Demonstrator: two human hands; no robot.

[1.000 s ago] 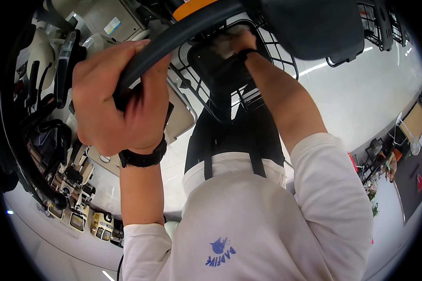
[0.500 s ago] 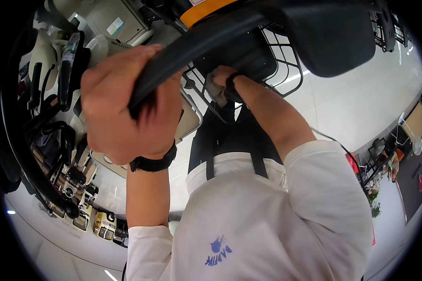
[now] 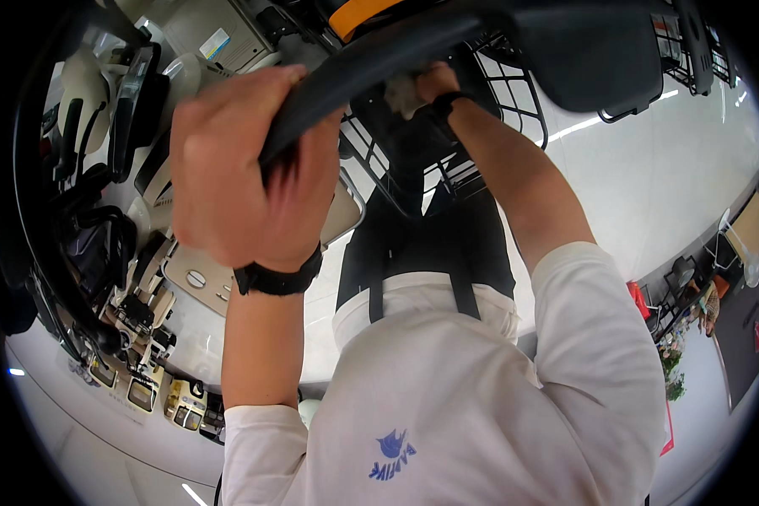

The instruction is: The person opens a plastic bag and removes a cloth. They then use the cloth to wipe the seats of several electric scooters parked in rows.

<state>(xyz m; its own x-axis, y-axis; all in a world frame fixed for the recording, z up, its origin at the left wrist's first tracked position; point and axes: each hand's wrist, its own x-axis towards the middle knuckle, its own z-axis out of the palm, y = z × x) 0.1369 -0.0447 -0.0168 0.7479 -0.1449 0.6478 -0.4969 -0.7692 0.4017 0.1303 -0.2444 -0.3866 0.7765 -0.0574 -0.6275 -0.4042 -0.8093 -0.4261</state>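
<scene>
My left hand (image 3: 244, 169) is wrapped round the end of a thick, curved black bar (image 3: 379, 61), which arches across the top of the view. Beyond and below that bar, my right hand (image 3: 438, 83) grips a crumpled grey cloth (image 3: 403, 96) against a dark flat surface (image 3: 474, 94). The bar partly hides this surface, and the fingertips are tucked into the cloth. Beside it, a black wire basket (image 3: 519, 97) shows its bars. A black rounded panel (image 3: 599, 59) joins the bar at the upper right.
On the left stand several beige and black mobility vehicles with seats and handlebars. A beige footboard (image 3: 198, 274) lies below my left hand. An orange part (image 3: 358, 17) shows at the top. White glossy floor (image 3: 616, 185) spreads to the right, with a red object (image 3: 638, 299) farther off.
My right hand has moved forward and slightly right with the cloth, away from my body. My left hand stays on the bar; hand and bar appear shifted slightly right in view.
</scene>
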